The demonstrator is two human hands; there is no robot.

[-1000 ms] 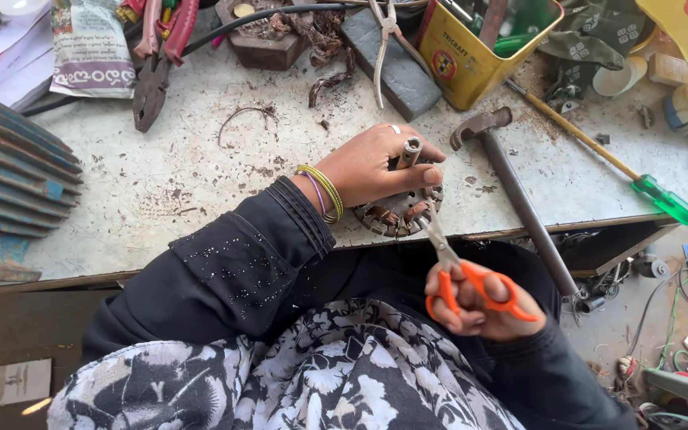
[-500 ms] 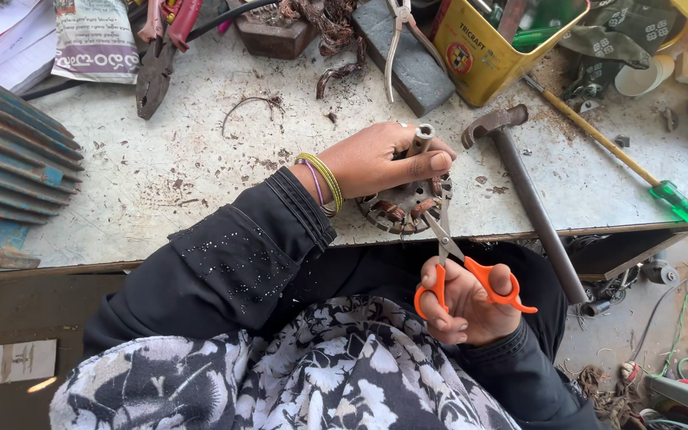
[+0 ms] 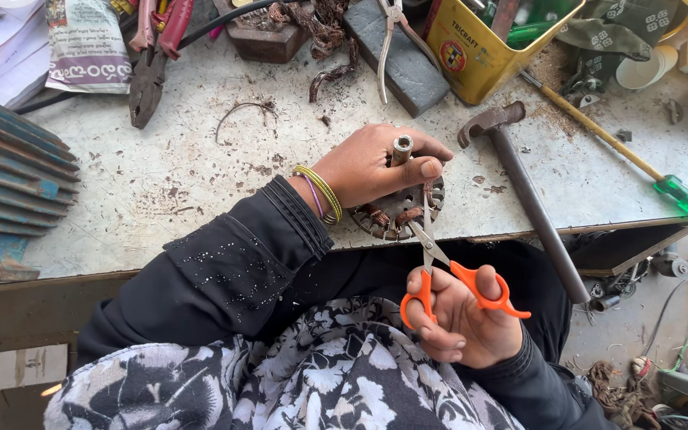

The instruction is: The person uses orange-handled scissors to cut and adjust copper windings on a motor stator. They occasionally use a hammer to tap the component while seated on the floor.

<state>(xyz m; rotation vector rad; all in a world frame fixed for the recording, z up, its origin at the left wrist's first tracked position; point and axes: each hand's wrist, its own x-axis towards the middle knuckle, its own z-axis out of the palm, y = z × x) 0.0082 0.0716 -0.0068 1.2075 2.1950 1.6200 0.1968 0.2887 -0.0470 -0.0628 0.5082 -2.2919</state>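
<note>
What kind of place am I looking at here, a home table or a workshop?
Most likely a small motor-repair workshop bench. The left hand steadies a round wound motor part while the right hand works orange scissors into it; a hammer, pliers and a finned motor housing lie around it.

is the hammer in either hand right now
No, the hammer lies on the bench; the right hand holds orange scissors.

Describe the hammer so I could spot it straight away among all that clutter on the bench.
Start at the yellow tin at the far edge of the grey workbench. Just in front of it lies the hammer, its rusty head nearest the tin and its long dark handle running out past the near edge. Unlike the green-handled screwdriver beside it, it is thick and all dull metal.
</note>
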